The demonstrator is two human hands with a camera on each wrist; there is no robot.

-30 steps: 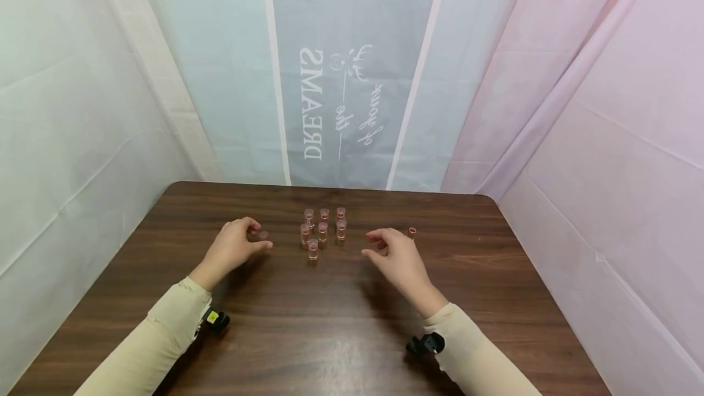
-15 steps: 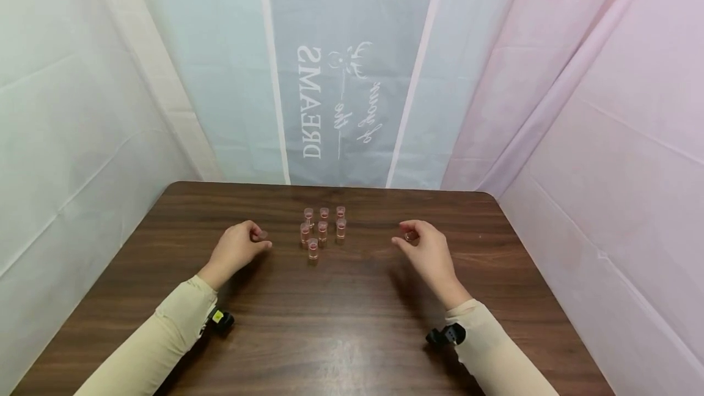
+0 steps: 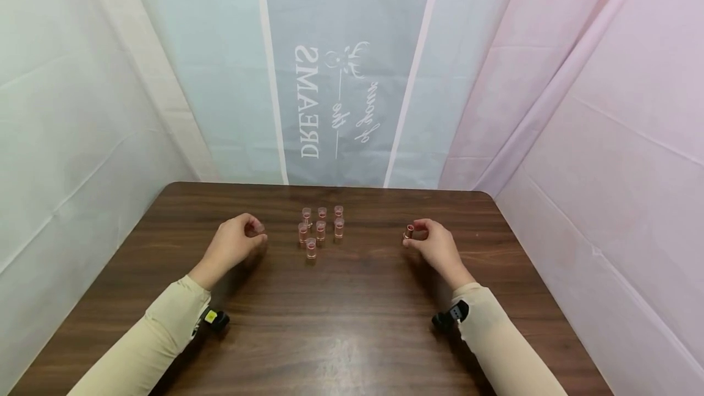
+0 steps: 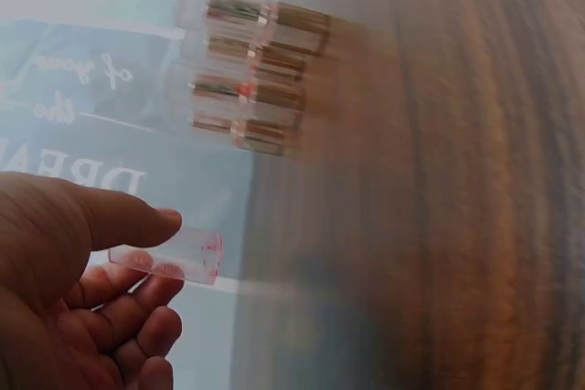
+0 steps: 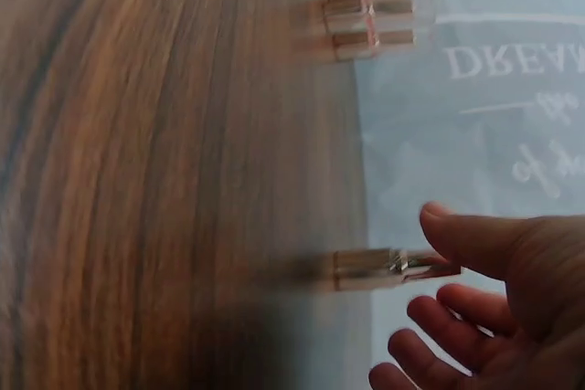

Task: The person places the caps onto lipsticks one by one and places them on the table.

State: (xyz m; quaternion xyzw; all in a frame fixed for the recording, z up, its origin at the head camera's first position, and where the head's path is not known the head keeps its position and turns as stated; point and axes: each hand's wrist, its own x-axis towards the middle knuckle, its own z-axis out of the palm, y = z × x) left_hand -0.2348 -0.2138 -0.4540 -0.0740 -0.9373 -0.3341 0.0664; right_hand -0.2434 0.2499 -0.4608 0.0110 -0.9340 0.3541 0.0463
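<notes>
My left hand (image 3: 230, 244) pinches a clear plastic cap (image 4: 187, 258) between thumb and fingers, above the left part of the table. To the right, an uncapped rose-gold lipstick tube (image 3: 409, 232) stands upright on the wood. My right hand (image 3: 438, 245) reaches around it, thumb and forefinger on either side; in the right wrist view, a gap shows between the thumb (image 5: 441, 218) and the tube (image 5: 366, 268). Between the hands, several capped lipstick tubes (image 3: 321, 231) stand upright in loose rows.
The dark wooden table (image 3: 341, 310) has rounded far corners. Behind it hangs a blue-grey cloth (image 3: 352, 11) with mirrored white lettering. Pale cloth walls (image 3: 605, 127) rise on both sides. A small black camera (image 3: 451, 315) sits on the right wrist, another (image 3: 217, 319) on the left.
My right hand has moved rightward, away from the capped group, to the lone lipstick tube, now between thumb and forefinger. My left hand keeps the clear cap and has hardly shifted.
</notes>
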